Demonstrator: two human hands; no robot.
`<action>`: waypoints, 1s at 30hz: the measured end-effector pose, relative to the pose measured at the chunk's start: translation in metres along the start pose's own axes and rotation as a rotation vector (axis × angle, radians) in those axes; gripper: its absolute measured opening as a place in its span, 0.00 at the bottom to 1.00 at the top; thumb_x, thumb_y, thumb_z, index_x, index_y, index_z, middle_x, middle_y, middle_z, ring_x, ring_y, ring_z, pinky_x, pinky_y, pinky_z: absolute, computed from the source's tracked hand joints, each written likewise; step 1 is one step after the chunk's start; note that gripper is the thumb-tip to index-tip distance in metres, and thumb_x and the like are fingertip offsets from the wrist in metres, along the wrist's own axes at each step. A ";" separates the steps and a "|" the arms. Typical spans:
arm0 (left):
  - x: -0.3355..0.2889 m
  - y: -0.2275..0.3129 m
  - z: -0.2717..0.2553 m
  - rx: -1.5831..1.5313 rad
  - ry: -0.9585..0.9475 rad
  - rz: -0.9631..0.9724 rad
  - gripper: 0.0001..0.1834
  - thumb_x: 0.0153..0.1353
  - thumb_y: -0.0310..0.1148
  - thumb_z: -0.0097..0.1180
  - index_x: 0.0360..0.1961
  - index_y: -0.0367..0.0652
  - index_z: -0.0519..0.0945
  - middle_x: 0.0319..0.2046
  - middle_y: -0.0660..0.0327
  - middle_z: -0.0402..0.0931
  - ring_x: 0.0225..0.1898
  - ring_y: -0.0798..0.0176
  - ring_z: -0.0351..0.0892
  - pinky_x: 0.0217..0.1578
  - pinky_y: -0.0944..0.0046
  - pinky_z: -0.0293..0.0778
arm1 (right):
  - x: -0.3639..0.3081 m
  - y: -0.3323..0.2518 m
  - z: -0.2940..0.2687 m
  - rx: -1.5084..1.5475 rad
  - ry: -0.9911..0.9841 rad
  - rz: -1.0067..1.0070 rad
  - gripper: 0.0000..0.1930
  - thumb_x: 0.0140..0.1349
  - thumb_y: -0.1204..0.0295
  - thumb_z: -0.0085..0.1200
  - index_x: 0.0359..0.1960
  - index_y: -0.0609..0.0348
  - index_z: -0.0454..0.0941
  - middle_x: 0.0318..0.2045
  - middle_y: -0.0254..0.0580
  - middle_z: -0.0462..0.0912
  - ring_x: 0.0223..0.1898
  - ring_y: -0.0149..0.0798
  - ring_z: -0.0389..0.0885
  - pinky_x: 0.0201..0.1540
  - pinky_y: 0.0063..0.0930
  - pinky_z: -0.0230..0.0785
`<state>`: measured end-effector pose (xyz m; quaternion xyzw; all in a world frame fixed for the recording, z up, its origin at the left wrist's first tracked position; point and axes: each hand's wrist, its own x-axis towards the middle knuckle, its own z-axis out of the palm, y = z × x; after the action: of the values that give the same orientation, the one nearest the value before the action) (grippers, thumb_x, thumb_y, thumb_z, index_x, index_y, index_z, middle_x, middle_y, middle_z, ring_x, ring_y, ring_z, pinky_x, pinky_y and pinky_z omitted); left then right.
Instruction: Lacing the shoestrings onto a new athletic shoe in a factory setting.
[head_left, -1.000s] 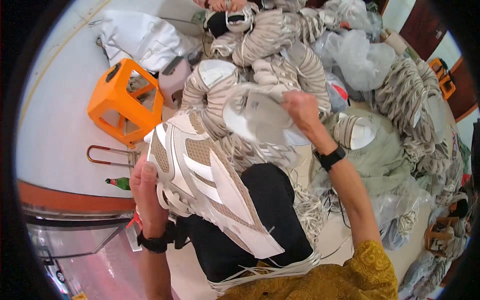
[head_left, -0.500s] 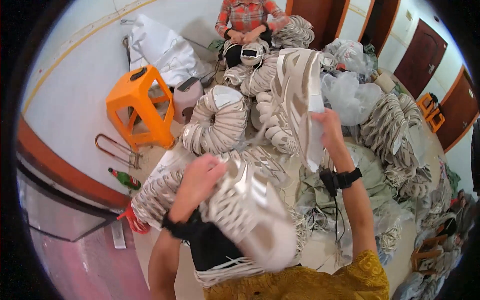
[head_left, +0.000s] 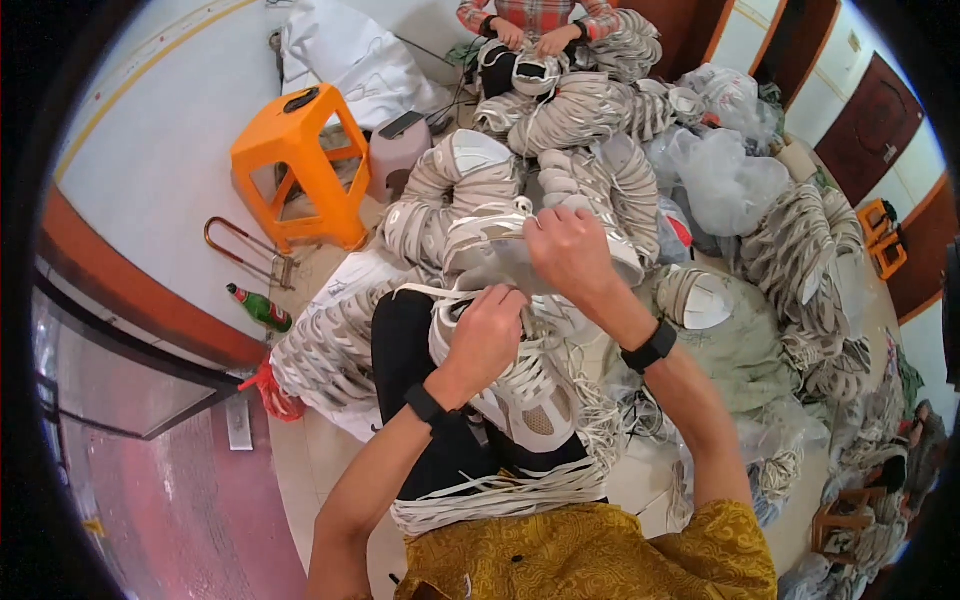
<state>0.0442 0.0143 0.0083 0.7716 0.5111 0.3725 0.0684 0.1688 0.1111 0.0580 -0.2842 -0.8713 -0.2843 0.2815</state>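
A beige and white shoe upper [head_left: 540, 405], its front crossed with white laces, lies toe toward me on my black-clad lap. My left hand [head_left: 485, 330] is closed at its opening, pinching a white shoelace [head_left: 425, 291] that trails off to the left. Just beyond and to the right, my right hand [head_left: 570, 250] is closed in a fist, back of the hand up. A pale strand shows beside its fingers, but what it grips is hidden. Directly behind that fist lie more shoe uppers [head_left: 480, 245]. A bundle of loose white laces [head_left: 490, 500] crosses my lap.
Curled stacks of shoe uppers [head_left: 450, 195] cover the floor ahead. An orange stool [head_left: 300, 165] and a green bottle [head_left: 260, 307] stand left. Clear plastic bags [head_left: 720, 180] and more uppers [head_left: 800, 255] lie right. Across from me, a person in a plaid shirt [head_left: 540, 12] handles a shoe upper.
The raised uppers in my right hand have come down onto the pile. The blurred shoe upper now rests on my lap, and both hands have come together near its opening. The view has tilted down.
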 end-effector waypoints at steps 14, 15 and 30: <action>-0.088 0.012 -0.074 0.008 -0.028 0.332 0.03 0.38 0.22 0.50 0.18 0.40 0.72 0.22 0.61 0.71 0.27 0.59 0.72 0.27 0.61 0.69 | -0.071 -0.103 -0.097 0.252 -0.060 -0.320 0.08 0.32 0.71 0.47 0.15 0.63 0.71 0.15 0.36 0.63 0.21 0.34 0.63 0.21 0.24 0.54; -0.079 0.013 -0.083 -0.045 0.084 0.229 0.04 0.39 0.21 0.49 0.20 0.40 0.72 0.23 0.60 0.72 0.28 0.58 0.73 0.29 0.61 0.69 | -0.075 -0.103 -0.097 0.271 -0.092 -0.327 0.08 0.32 0.71 0.47 0.15 0.63 0.72 0.15 0.36 0.63 0.21 0.34 0.63 0.21 0.24 0.53; -0.012 -0.017 -0.057 0.069 0.007 -0.077 0.14 0.53 0.36 0.49 0.39 0.41 0.73 0.35 0.53 0.75 0.39 0.51 0.73 0.39 0.60 0.68 | -0.116 -0.058 -0.078 0.615 -0.890 0.187 0.13 0.40 0.68 0.53 0.27 0.62 0.77 0.26 0.43 0.74 0.33 0.36 0.73 0.32 0.28 0.64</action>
<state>-0.0076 -0.0037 0.0348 0.7520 0.5531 0.3545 0.0542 0.2352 -0.0179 0.0163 -0.3581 -0.9201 0.1576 -0.0202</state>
